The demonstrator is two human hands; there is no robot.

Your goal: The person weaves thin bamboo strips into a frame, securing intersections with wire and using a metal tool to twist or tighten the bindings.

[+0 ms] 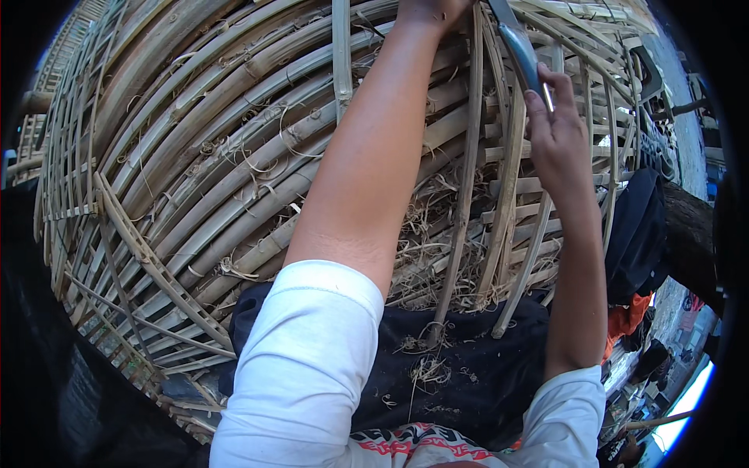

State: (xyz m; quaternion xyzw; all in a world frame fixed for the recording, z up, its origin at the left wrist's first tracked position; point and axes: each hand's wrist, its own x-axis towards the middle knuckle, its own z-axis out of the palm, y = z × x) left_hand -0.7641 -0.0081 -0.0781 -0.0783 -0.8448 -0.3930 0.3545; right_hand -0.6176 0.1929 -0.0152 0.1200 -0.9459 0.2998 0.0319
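Note:
My right hand [558, 129] is closed around the lower end of a long metal-bladed knife [516, 48]. The blade slants up and left, and its far end runs out at the top edge. My left arm reaches straight up to the top of the view, where only the back part of my left hand [438, 11] shows; its fingers are cut off. It is nearest to the upper end of a long split bamboo strip [466, 164]. A second bamboo strip [507, 195] stands between that one and my right forearm.
Bamboo slats [234, 171] curve across a wide platform beneath my arms. Thin curled shavings [425, 257] lie among them and on the dark cloth [468, 374] over my lap. At the right are a dark hanging cloth [636, 226], a thick log [690, 234] and an orange cloth [626, 321].

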